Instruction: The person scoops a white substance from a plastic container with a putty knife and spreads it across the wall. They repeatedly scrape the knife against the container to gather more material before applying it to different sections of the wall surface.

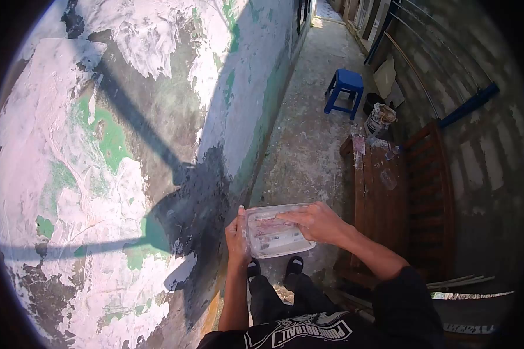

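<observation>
Two hands share one see-through plastic container (pixel 279 255) just below the centre of the frame, and we see it held out in front of the body, above the sandals (pixel 295 266). The left hand (pixel 237 235) has hold of its left side, fingers curled in firmly around the wall with the thumb up along the rim; we judge that this grip bears most of the weight and steadies the tray. The right hand (pixel 317 222) comes over the upper right corner, its fingers (pixel 291 217) partly extended and reaching inward over the pinkish-white residue (pixel 266 225) inside. We cannot tell whether those fingertips pinch anything, since the hand hides its own underside. Holding the container nearly level, opening upward, probably keeps its contents in while leaving the inside within reach.

For edges, we note the patchy painted wall (pixel 113 139) filling the left of the frame, near the left hand, so sideways room looks tightest there. At the right, the bench's wooden surface (pixel 370 200) and its slatted back (pixel 429 203) bound the space beside the right forearm. Between them, the concrete floor (pixel 297 139) runs to the top of the frame, with the blue stool (pixel 349 80) and a stained bucket (pixel 379 119) well apart from the hands at upper right.
</observation>
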### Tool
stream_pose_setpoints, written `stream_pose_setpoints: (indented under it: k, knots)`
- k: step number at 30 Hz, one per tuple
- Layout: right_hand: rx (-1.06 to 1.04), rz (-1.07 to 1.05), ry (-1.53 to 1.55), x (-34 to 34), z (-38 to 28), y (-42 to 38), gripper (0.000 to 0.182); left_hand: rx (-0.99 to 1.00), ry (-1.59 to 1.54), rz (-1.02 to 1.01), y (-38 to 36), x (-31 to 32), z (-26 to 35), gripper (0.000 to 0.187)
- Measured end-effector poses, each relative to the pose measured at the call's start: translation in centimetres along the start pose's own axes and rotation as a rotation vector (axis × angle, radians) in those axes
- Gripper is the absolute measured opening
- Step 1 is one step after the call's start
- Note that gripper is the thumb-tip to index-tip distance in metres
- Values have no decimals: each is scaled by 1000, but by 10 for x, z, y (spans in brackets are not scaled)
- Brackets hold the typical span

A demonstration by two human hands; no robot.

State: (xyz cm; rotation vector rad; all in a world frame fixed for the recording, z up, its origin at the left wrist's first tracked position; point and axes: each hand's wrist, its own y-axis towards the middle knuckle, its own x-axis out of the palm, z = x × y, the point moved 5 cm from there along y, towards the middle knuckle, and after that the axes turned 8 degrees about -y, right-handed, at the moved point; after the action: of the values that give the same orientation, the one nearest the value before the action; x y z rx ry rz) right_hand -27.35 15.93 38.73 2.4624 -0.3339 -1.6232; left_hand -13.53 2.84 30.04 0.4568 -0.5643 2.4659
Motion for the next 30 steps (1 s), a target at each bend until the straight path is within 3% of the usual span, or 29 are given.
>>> stream_pose_setpoints:
  k: [9,14,19,26,30]
  knots:
    - [-119,62,-54,-55,-32,10,52,125,12,5,-28,22,36,53]
    - [-220,15,-91,-58,-45,7,52,165,-138,23,-44,35,59,51]
    - [-250,-17,-68,-55,-50,3,51,178,-78,59,-51,31,62,51]
    - [-103,-253,140,-32,-36,-6,43,131,-134,149,-50,9,11,51]
    - [-39,-353,200,-37,-38,3,39,82,-147,161,-50,12,11,50]
